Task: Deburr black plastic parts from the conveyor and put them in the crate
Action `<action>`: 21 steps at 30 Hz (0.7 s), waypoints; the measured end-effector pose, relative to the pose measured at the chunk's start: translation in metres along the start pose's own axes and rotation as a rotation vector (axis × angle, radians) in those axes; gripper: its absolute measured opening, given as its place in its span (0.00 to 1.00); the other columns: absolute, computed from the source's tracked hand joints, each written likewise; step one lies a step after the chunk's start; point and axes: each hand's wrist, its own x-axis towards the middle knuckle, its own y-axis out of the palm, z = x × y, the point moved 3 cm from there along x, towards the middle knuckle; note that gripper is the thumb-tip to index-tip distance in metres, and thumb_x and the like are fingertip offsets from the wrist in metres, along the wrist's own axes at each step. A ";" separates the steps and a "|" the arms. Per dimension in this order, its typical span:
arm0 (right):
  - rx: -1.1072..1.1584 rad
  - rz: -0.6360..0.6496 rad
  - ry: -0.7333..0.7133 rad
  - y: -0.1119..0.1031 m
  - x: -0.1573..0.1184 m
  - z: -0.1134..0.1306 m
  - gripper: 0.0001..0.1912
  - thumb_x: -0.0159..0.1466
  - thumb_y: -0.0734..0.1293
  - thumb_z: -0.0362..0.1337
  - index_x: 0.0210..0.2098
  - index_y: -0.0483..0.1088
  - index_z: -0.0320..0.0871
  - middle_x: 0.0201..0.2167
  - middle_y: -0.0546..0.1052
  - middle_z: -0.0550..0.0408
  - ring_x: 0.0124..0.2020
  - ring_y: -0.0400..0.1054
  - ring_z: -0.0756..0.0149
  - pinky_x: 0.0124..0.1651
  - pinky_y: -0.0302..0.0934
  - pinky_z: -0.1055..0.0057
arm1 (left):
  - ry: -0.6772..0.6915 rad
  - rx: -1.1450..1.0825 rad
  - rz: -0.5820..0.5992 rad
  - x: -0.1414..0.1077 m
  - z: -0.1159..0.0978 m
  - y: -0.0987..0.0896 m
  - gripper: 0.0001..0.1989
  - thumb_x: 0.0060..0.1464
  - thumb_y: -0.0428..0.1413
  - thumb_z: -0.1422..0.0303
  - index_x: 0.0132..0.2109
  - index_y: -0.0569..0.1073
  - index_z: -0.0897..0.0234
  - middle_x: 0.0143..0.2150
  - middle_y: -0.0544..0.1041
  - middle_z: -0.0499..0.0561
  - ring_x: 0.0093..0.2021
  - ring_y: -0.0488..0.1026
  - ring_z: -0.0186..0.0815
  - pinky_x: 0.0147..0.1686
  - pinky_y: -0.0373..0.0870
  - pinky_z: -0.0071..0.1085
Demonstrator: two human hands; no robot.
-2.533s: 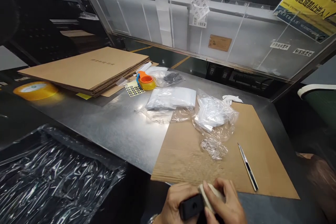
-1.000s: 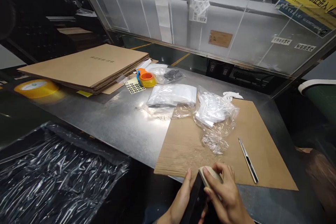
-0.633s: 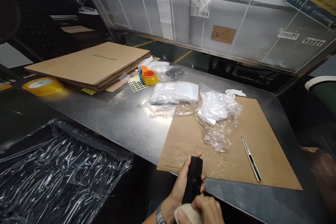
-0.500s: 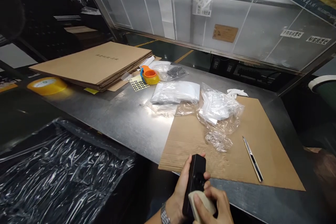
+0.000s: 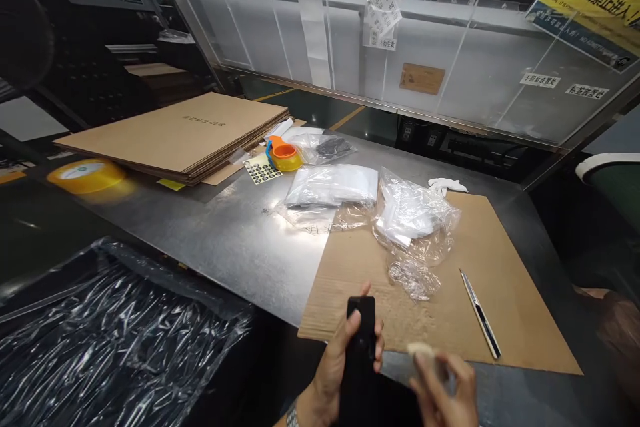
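Note:
My left hand point(image 5: 333, 367), with a metal watch band at the wrist, grips a black oblong device point(image 5: 361, 330) near the table's front edge, thumb on its face. To the right of it, blurred by motion, my right hand point(image 5: 447, 387) pinches a cream-coloured pad point(image 5: 421, 349), apart from the device. The lower part of the device merges with dark shapes below it. Beyond the hands lies a flat cardboard sheet point(image 5: 450, 313) with a pen-like cutter point(image 5: 480, 313) on its right part.
Clear plastic bags with white contents point(image 5: 413, 217) and a white packet point(image 5: 333, 187) lie mid-table. Further left are an orange tape dispenser point(image 5: 284, 155), stacked cardboard point(image 5: 175, 130) and yellow tape point(image 5: 87, 175). Black plastic sheeting point(image 5: 125, 340) fills the lower left; a white glove point(image 5: 447, 185) lies behind.
My right hand has moved right with the pad, away from the device. My left hand has turned the device, and its thumb now lies across the face. The view has tilted up slightly.

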 end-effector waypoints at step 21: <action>0.472 0.318 0.002 -0.043 0.084 0.049 0.14 0.66 0.57 0.46 0.46 0.61 0.45 0.23 0.74 0.59 0.20 0.68 0.73 0.24 0.63 0.80 | 0.779 1.425 0.255 -0.026 0.005 0.000 0.30 0.48 0.58 0.58 0.56 0.62 0.59 0.45 0.75 0.56 0.42 0.74 0.42 0.43 0.71 0.35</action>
